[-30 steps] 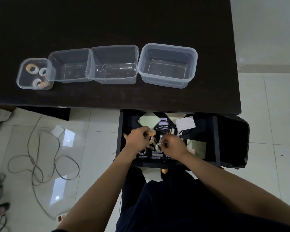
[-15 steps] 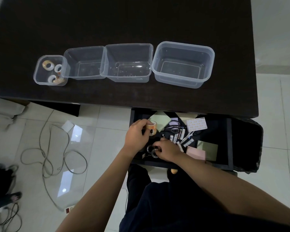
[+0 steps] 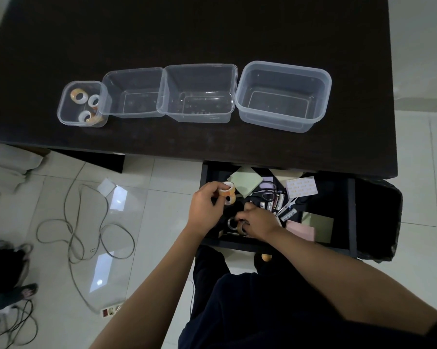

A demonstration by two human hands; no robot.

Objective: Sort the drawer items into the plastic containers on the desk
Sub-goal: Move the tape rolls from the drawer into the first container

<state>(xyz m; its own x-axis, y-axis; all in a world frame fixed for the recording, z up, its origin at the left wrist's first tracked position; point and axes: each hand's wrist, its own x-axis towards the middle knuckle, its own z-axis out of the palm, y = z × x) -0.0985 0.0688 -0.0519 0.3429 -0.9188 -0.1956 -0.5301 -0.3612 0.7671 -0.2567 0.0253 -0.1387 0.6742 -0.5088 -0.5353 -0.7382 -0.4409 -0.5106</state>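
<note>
The left hand (image 3: 207, 205) pinches a roll of orange-tinted tape (image 3: 228, 192) between thumb and fingers, lifted above the open drawer (image 3: 262, 243). Just beside it, nearer the body, the right hand (image 3: 259, 221) reaches down into the drawer with its fingers curled round another tape roll (image 3: 242, 227); a further ring-shaped roll (image 3: 232, 222) lies touching its fingertips. Beyond the right hand lie batteries (image 3: 275, 201), scissors (image 3: 265, 192), pale green sticky notes (image 3: 245, 183) and a card of small labels (image 3: 302, 186); to its outer side sit a pink pad (image 3: 300, 229) and an olive pad (image 3: 320, 222).

Well beyond both hands, on the dark worktop (image 3: 187, 28), four clear plastic containers stand in a row, touching or nearly so. The smallest container (image 3: 63, 117), farthest to the left hand's side, holds three tape rolls (image 3: 86, 104); the other containers (image 3: 199, 69) show nothing inside.

Left of the left hand, grey cable (image 3: 71, 230) loops over the white tiled floor (image 3: 162, 172), with a power strip (image 3: 109, 311) nearer the body.
</note>
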